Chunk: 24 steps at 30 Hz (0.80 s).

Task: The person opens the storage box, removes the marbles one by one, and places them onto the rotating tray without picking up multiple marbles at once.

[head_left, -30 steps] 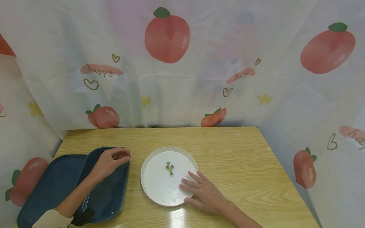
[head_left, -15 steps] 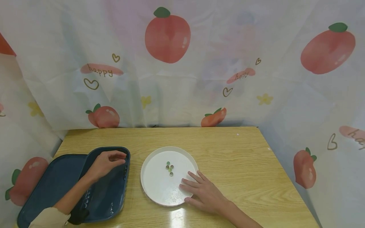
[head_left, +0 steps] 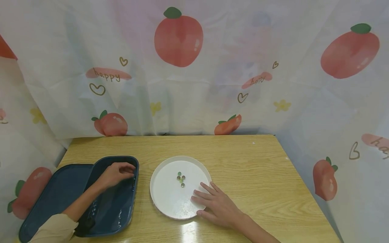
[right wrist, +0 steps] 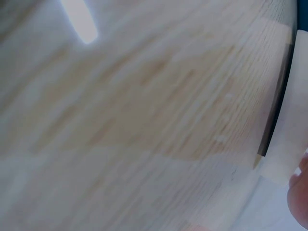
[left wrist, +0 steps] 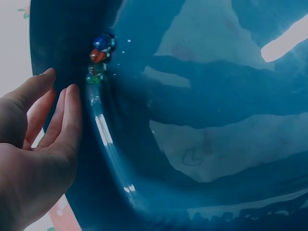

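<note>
In the head view my left hand (head_left: 113, 175) hovers over the far right corner of a dark blue tray (head_left: 110, 216), its fingers bent loosely. The left wrist view shows thumb and fingertips apart with nothing between them, close to a short row of glass marbles (left wrist: 98, 56) along the tray's side wall. A blue marble (left wrist: 102, 43) heads that row, with orange and green ones behind it. My right hand (head_left: 215, 206) lies with spread fingers over the right rim of a round white plate (head_left: 167, 202). Several green and brownish marbles (head_left: 181, 180) sit near the plate's middle.
A second dark blue tray (head_left: 60, 189) lies at the left, partly under the first. Both trays and the plate stand on a wooden table (head_left: 252, 168). A fruit-patterned curtain (head_left: 194, 94) hangs behind the table and at both sides.
My left hand has drawn back from the tray's right rim, dipped slightly nearer, and its fingertips now sit just inside that rim. My right hand and the marbles on the plate have stayed put.
</note>
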Motion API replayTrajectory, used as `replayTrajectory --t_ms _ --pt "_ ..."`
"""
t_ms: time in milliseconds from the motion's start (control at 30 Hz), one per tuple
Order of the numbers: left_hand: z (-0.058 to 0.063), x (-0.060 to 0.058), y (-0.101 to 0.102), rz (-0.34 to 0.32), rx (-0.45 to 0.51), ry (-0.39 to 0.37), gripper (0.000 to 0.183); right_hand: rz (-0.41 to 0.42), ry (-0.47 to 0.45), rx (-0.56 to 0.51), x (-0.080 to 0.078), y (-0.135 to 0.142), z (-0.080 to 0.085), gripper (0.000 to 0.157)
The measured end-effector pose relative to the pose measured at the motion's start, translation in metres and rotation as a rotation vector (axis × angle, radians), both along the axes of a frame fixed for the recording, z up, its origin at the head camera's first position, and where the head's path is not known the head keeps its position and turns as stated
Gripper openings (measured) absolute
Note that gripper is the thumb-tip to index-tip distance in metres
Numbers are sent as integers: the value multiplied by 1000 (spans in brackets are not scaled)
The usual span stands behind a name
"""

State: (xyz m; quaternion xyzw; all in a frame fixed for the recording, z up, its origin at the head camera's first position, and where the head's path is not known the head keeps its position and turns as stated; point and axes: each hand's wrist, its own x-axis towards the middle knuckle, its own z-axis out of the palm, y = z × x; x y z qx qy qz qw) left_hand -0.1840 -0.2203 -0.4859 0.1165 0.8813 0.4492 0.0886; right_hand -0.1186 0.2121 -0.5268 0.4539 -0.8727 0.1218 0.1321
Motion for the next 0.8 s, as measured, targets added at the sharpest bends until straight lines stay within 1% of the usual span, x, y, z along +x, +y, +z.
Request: replayTrajectory --t_ms 133,300,600,800 --pt "-5 -2 1 -13 -13 19 23 4 -4 -7 0 0 1 46" --pt "-6 -3 2 -28 -15 36 20 5 -11 -5 0 -1 2 46" --pt "-9 -3 5 -13 -109 46 15 -1 -17 -6 0 0 2 46" --pt "-10 -4 6 -31 -139 68 12 8 -6 -10 0 0 1 47"
